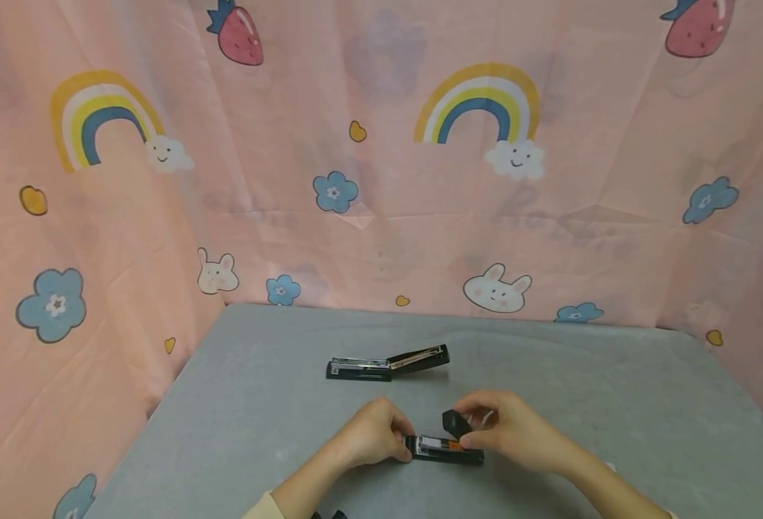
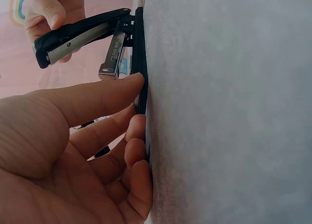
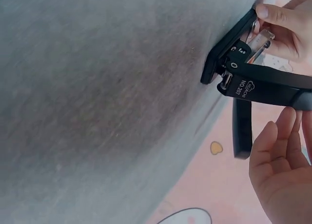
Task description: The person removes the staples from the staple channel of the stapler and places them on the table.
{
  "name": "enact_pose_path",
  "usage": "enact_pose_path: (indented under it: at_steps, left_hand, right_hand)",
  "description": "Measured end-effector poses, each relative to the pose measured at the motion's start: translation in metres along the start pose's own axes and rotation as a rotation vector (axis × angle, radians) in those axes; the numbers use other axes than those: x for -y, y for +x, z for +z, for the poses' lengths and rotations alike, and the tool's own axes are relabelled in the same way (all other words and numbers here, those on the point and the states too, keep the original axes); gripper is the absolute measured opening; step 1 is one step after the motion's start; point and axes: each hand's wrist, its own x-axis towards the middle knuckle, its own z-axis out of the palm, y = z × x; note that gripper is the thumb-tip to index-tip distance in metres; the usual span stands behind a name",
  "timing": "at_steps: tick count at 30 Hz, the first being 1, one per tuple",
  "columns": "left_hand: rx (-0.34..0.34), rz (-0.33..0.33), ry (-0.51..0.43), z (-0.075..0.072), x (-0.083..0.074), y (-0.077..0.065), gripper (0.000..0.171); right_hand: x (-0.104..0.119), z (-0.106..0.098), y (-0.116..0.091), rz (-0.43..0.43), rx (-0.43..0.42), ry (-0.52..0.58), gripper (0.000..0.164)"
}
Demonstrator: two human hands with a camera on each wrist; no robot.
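A black stapler (image 1: pixel 430 455) lies on the grey table, its top arm (image 3: pixel 263 85) swung up from the base. My left hand (image 1: pixel 376 432) pinches the front end of the base between thumb and fingers. Raised between base and top arm is the metal staple channel (image 2: pixel 113 53), and an orange patch shows along the stapler in the head view. My right hand (image 1: pixel 518 432) grips the lifted top arm near its free end, fingers on one side and thumb on the other. Behind both hands rests a second black stapler (image 1: pixel 358 374), spread wide open.
Dark objects (image 1: pixel 339 515) poke in at the bottom edge, mostly cut off. A small white thing (image 1: pixel 611 467) lies beside my right forearm. Past the back edge of the grey table (image 1: pixel 258 375) hangs a pink patterned curtain (image 1: pixel 381 245), which also runs along the sides.
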Motion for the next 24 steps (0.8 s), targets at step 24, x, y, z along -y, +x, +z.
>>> enact_pose_path:
  at_steps: [24]
  left_hand:
    - [0.007, 0.001, -0.013, 0.0, 0.0, -0.001, 0.023]
  right_hand:
    - [-0.019, -0.025, -0.038, 0.103, -0.102, 0.071, 0.042]
